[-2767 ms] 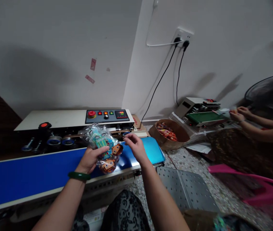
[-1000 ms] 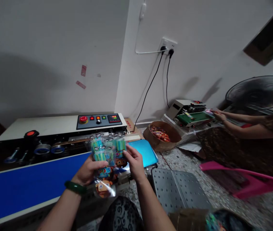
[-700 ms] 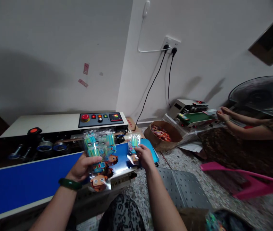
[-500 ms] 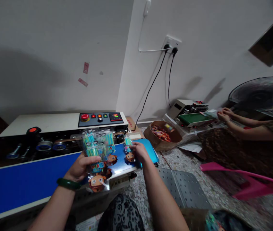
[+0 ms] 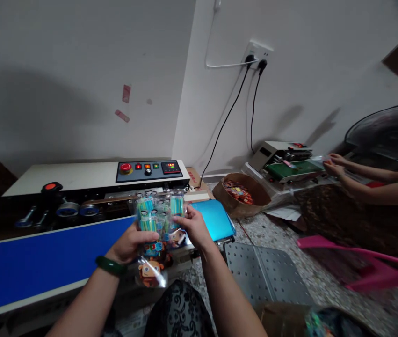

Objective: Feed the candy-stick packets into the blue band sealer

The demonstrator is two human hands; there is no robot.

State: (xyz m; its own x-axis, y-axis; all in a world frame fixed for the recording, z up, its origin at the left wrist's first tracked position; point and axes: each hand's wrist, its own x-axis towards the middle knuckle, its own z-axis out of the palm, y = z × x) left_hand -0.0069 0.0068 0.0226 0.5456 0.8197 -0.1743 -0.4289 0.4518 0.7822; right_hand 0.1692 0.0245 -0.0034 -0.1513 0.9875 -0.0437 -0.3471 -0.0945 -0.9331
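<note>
My left hand (image 5: pixel 128 244) grips several clear plastic packets (image 5: pixel 150 245), printed with a brown cartoon face, with turquoise striped pieces inside. The thumb presses over the front of the bunch. My right hand (image 5: pixel 195 227) pinches the top of another such packet (image 5: pixel 177 210), right beside the bunch. Both hands are in front of a band sealing machine (image 5: pixel 68 177) with a blue conveyor belt (image 5: pixel 54 262). What the packets hold in detail is hard to make out.
A bright blue sheet (image 5: pixel 213 219) lies at the belt's right end. A cardboard box (image 5: pixel 235 208) with red packets stands on the floor beyond. Further right, a co-worker's hands (image 5: pixel 335 164) are at a second machine with a green belt (image 5: pixel 292 169). A pink stool (image 5: pixel 363 264) stands nearer.
My right hand has moved left with its packet, from the belt's right end to the bunch. My left hand has shifted slightly right. The co-worker's hands have moved a little; a packet shows on the green belt.
</note>
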